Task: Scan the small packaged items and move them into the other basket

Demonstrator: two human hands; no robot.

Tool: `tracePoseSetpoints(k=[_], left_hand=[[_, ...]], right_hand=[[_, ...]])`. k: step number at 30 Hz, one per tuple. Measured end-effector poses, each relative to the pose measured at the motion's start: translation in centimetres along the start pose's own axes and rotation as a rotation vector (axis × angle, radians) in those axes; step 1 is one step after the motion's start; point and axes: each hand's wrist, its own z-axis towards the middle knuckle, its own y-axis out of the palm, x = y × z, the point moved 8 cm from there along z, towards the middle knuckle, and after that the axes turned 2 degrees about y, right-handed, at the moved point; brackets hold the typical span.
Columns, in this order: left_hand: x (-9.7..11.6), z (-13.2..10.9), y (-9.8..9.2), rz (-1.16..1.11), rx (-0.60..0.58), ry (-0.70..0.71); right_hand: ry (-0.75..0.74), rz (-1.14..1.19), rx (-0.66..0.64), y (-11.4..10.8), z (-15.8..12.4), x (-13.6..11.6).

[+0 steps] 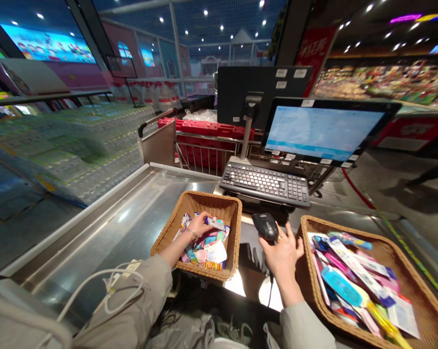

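- Left hand (199,225) closed on small white-blue packet (216,223), inside square brown wicker basket (200,201)
- Right hand (282,257) curled around black corded barcode scanner (265,227), above steel bench (113,228), beside larger wicker basket (313,227) of packaged toothbrushes (342,286)

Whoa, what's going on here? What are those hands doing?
A person at a shop checkout holds a black barcode scanner in their right hand. Their left hand grips a small packet above a wicker basket of colourful packets. Another wicker basket holds packaged toothbrushes.
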Motion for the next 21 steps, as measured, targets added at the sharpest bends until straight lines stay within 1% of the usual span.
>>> tracePoseSetpoints(k=[2, 5, 8, 11, 13, 16, 18, 21], left_hand=[[-1.4, 0.1, 0.2, 0.047, -0.008, -0.041], [-3.1, 0.1, 0.0, 0.144, -0.004, -0.085], [-3.3, 0.2, -0.5, 0.263, 0.002, -0.084], [-1.8, 0.4, 0.1, 0.360, -0.030, -0.011], [-0.2, 0.7, 1.4, 0.397, -0.092, 0.072], [1.9, 1.1, 3.9, 0.432, -0.191, 0.178], [2.7, 1.4, 5.5, 0.459, -0.233, 0.207], [3.0, 1.9, 7.3, 0.503, -0.281, 0.185]], right_hand=[[0.004, 0.003, -0.004, 0.0, 0.0, 0.1], [0.009, 0.011, -0.005, 0.1, 0.0, 0.3], [0.005, 0.015, -0.007, 0.2, 0.0, 0.4], [0.004, 0.010, -0.006, 0.3, 0.0, 0.4], [0.002, 0.003, -0.010, 0.3, 0.0, 0.3], [0.008, -0.008, -0.021, 0.3, -0.1, 0.2], [0.018, -0.007, -0.024, 0.2, -0.1, 0.2], [0.026, 0.001, -0.022, -0.3, -0.1, 0.4]])
